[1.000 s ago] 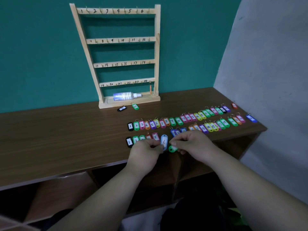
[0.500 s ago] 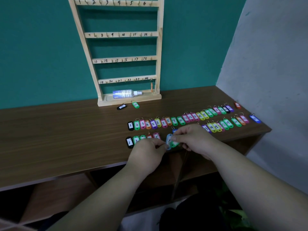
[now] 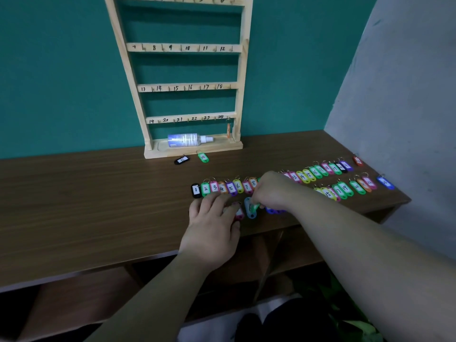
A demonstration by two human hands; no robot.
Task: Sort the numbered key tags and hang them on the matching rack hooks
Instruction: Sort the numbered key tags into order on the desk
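Clearance about the grip of the right hand (image 3: 274, 191) on a green tag (image 3: 256, 206): just beyond, the far row of tags (image 3: 230, 187) bars a low pass; immediately left, the left hand (image 3: 212, 225) lies flat; further left, the table (image 3: 86, 206) lies bare and passable; well beyond stands the rack (image 3: 187, 87); far right, a grey wall (image 3: 407, 95).

Right hand (image 3: 274, 191) carried green tag (image 3: 255, 206) forward (beside pale-blue tag (image 3: 250, 214)); left hand (image 3: 212, 225) flattened.

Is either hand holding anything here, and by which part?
The right hand apparently pinches a green tag by its end; the left hand lies flat on the near row of tags, gripping nothing.
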